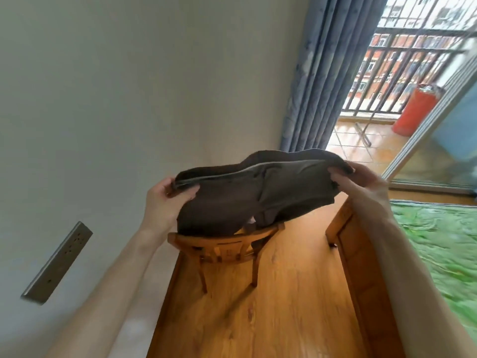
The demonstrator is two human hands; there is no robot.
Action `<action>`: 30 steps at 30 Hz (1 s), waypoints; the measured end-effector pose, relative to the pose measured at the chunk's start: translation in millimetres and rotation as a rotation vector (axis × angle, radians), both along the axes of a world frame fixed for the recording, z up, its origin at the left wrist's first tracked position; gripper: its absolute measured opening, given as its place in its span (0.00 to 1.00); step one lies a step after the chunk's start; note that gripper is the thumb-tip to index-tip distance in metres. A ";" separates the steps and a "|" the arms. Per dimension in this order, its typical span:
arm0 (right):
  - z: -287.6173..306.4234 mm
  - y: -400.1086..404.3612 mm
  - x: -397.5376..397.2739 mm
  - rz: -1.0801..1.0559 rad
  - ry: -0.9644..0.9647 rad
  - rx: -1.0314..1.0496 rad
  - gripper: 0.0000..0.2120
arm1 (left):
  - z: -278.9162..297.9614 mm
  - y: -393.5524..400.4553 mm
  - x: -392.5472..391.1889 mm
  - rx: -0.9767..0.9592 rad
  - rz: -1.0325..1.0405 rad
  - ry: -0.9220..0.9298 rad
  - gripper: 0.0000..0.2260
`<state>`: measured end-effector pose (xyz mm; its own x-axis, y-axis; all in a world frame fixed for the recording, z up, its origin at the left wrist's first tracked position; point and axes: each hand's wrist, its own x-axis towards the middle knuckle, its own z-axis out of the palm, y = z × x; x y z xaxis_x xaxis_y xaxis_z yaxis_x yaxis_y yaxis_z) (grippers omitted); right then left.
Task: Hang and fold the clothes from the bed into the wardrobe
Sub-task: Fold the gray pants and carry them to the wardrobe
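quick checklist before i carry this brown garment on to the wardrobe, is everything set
1. Left hand grips one end of the brown garment: ok.
2. Right hand grips the other end: ok.
3. Garment folded flat and even: not ok, it sags in the middle.
4. Garment clear of the wooden chair: cannot tell, its lower edge hangs at the chair back.
5. Wardrobe in sight: not ok, none visible.
6. Bed close on the right: ok.
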<state>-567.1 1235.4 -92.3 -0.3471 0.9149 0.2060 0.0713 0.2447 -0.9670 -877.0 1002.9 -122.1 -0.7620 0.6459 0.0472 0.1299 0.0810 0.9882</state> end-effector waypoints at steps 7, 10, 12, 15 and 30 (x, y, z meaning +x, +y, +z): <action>32.3 23.4 70.7 -0.320 -0.082 0.180 0.08 | 36.5 80.4 29.2 0.028 0.010 0.222 0.11; 47.2 33.2 117.9 -0.437 -0.177 0.275 0.12 | 51.5 120.1 52.2 0.055 -0.111 0.203 0.07; 58.8 41.6 148.7 -0.484 -0.190 0.297 0.13 | 63.5 147.0 75.8 0.119 -0.211 0.174 0.04; 77.4 52.6 192.7 -0.492 -0.181 0.257 0.09 | 80.1 189.9 110.2 0.201 -0.283 0.094 0.02; 154.3 108.0 415.2 -0.686 -0.137 0.427 0.19 | 150.8 373.5 305.2 0.373 -0.615 0.102 0.09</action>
<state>-151.9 1343.4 62.0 0.2141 0.7850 0.5814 0.4503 0.4489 -0.7719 -571.7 1376.4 28.7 -0.2463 0.8830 0.3996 0.1363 -0.3766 0.9163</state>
